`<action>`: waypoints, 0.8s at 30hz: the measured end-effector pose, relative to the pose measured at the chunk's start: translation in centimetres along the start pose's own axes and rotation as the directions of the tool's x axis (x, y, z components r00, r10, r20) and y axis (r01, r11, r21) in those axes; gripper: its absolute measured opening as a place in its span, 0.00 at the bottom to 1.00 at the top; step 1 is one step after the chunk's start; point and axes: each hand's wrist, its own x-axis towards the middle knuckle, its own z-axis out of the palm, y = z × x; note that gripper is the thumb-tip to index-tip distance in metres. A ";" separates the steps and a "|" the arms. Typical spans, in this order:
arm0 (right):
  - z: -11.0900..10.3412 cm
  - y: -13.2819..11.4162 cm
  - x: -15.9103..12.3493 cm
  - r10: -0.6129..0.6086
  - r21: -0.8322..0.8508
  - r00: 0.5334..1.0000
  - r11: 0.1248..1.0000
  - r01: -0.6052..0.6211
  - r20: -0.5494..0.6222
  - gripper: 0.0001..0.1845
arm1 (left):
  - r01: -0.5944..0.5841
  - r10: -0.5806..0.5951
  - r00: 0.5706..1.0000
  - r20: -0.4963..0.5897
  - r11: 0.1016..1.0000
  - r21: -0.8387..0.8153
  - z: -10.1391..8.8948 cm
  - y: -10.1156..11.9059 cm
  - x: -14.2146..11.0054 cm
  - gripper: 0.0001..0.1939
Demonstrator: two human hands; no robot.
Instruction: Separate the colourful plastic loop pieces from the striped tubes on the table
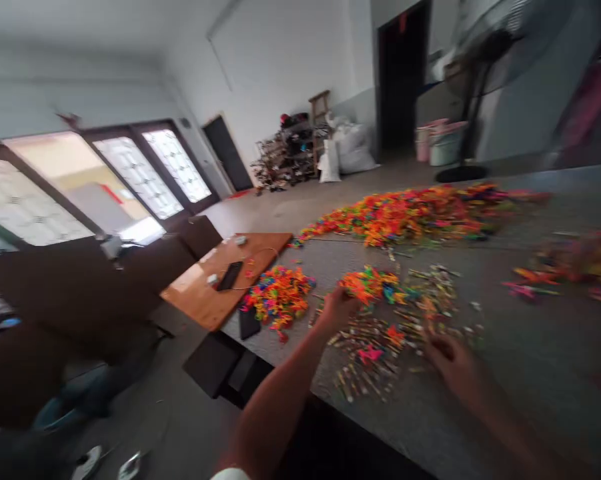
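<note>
Orange pieces (pixel 364 287) at the half-curled left hand (pixel 339 309), sticks (pixel 363 335) near the loosely curled right hand (pixel 449 357), both grips unclear.

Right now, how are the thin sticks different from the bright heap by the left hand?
The sticks look mostly brownish; the bright heap shows orange, green and blue. The sticks look straight, while the heap's pieces look tangled. The sticks are spread out, but the heap is bunched. Both lie on the grey surface.

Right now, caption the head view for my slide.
Left hand at a small bright pile, right hand near scattered thin sticks, a larger heap beyond.
</note>
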 end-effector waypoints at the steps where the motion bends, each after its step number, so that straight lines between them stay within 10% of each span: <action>1: -0.2 -0.7 -0.5 0.038 0.057 0.997 0.998 -0.041 0.061 0.13 | 0.000 -0.002 0.999 -0.033 0.998 -0.062 -0.1 -0.2 -0.1 0.16; 7: 1.5 -5.2 -3.0 0.135 0.310 0.961 0.928 -0.207 0.240 0.14 | 0.106 -0.079 0.991 0.110 0.958 -0.268 1.3 -2.0 -1.5 0.20; 18: 1.3 -5.8 -2.8 0.140 0.359 0.983 0.917 -0.175 0.121 0.16 | -0.131 0.146 0.987 0.068 0.972 -0.194 4.1 -1.3 -4.0 0.23; 24: 1.0 -6.1 -3.3 0.095 0.324 0.987 0.937 -0.133 0.131 0.16 | 0.111 -0.039 0.985 0.166 0.886 -0.450 5.0 -0.3 -5.4 0.21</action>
